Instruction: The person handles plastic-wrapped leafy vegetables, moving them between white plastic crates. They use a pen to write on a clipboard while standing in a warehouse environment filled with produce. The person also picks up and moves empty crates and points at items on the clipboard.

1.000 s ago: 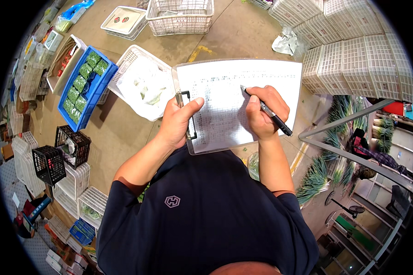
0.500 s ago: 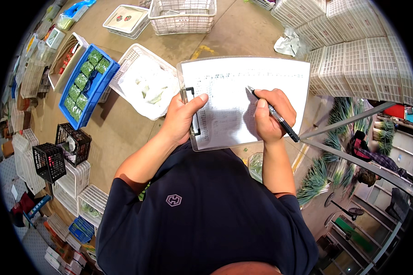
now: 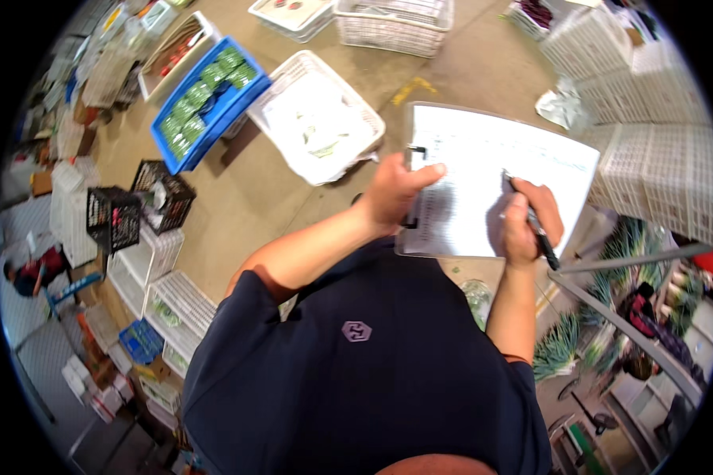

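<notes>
A clear-edged clipboard (image 3: 420,115) bearing a white paper sheet (image 3: 467,158) is held out in front of my chest. My left hand (image 3: 400,190) grips its left side beside the black clip (image 3: 413,214), thumb on top of the sheet and fingers hidden beneath. Over the right part of the paper, my right hand (image 3: 535,222) is closed around a black pen (image 3: 541,231). The pen's tip is at or just above the sheet; contact is hard to tell. Rows of marks run across the paper, blurred.
A white basket (image 3: 281,95) with a pale liner stands ahead, beside a blue crate (image 3: 184,162) of green packs. Stacked white crates (image 3: 650,158) rise at right. Grey metal bars (image 3: 634,257) and bundled leafy greens (image 3: 558,348) lie nearer. Black crates (image 3: 112,218) are at left.
The surroundings have shifted right in the view and tilted clockwise. The clipboard appears farther right with both hands still on it and the pen.
</notes>
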Motion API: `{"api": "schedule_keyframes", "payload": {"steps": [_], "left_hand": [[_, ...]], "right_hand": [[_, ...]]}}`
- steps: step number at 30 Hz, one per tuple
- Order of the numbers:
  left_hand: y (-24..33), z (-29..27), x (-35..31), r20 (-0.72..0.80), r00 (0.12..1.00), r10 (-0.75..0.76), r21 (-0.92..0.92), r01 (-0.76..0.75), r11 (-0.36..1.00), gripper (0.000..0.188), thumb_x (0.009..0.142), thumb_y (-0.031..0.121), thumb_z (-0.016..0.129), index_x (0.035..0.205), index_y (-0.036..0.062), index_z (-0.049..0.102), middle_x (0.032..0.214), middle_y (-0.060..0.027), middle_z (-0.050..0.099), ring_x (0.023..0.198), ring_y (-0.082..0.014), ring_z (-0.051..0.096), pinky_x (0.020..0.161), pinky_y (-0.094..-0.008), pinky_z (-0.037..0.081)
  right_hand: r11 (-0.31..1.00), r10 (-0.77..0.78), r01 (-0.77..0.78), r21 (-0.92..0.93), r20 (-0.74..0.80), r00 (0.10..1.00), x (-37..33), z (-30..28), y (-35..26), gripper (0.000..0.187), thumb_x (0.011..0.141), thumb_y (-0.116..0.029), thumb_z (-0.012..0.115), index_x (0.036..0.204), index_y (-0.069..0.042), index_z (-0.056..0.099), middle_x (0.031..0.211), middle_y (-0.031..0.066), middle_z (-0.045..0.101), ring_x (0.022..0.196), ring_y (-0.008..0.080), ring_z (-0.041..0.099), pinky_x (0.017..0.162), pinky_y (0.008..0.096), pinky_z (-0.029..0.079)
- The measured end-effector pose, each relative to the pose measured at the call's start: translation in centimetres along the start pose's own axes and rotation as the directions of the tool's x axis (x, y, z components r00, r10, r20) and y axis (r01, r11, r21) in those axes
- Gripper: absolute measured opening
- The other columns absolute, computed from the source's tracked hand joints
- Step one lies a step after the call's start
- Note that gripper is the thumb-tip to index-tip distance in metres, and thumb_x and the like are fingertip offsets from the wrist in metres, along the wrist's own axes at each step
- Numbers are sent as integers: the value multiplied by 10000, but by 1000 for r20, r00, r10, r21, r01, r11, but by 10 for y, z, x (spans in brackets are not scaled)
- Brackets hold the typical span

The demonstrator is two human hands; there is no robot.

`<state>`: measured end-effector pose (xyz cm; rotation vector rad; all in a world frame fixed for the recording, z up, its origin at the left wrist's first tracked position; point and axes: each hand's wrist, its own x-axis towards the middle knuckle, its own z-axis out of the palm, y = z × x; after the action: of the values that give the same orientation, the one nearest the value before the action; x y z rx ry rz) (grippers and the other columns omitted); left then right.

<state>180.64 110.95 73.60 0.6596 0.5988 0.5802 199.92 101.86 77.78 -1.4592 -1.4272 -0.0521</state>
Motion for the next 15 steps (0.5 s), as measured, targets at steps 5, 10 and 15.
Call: {"api": "schedule_keyframes", "payload": {"steps": [5,10,15], "left_hand": [[-4,4,-4,67,998,7,-132,1,991,386,916,191,659,1224,-27,573,1114,-86,653,979,-158,631,863,-342,523],[-13,1,1,-10,1000,4,29,-4,1000,323,908,227,675,1101,-30,641,972,-56,680,845,-125,644,748,-301,534],[-4,6,-4,-18,1000,3,-83,-5,997,440,882,231,703,1212,-33,579,1104,-105,654,975,-180,642,867,-351,527]], "right_hand": [[996,70,-71,50,25,997,-12,-5,5,176,806,1,596,923,93,690,749,156,662,639,218,603,592,298,470],[995,92,-92,28,14,996,-19,-10,11,164,793,-12,598,898,65,697,761,149,671,652,214,612,597,308,482],[999,-32,33,27,-31,999,-1,-2,1,167,698,57,593,828,32,694,706,126,670,579,215,613,534,289,476]]}}
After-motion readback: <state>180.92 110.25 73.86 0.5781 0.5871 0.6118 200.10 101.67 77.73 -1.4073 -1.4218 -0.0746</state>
